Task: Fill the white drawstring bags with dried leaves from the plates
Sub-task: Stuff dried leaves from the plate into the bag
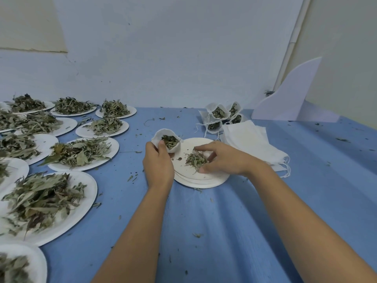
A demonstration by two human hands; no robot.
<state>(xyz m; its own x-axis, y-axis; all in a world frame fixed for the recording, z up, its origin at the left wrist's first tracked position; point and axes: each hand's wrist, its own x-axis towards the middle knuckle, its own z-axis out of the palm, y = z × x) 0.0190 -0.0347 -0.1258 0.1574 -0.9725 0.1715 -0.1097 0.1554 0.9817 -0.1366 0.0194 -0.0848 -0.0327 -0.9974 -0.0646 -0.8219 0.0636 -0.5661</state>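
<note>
My left hand (158, 162) grips a white drawstring bag (162, 136), open at the top and partly filled with dried leaves, at the left edge of a stack of white paper plates (202, 180). My right hand (220, 158) curls its fingers around a small clump of dried leaves (195, 160) lying on the top plate. Several filled bags (221, 116) stand at the back. A pile of flat empty bags (251, 141) lies to the right of the stack.
Many paper plates heaped with dried leaves (81, 154) cover the left side of the blue tablecloth (204, 231). A white curved board (291, 99) leans at the back right by the wall. Leaf crumbs are scattered over the cloth.
</note>
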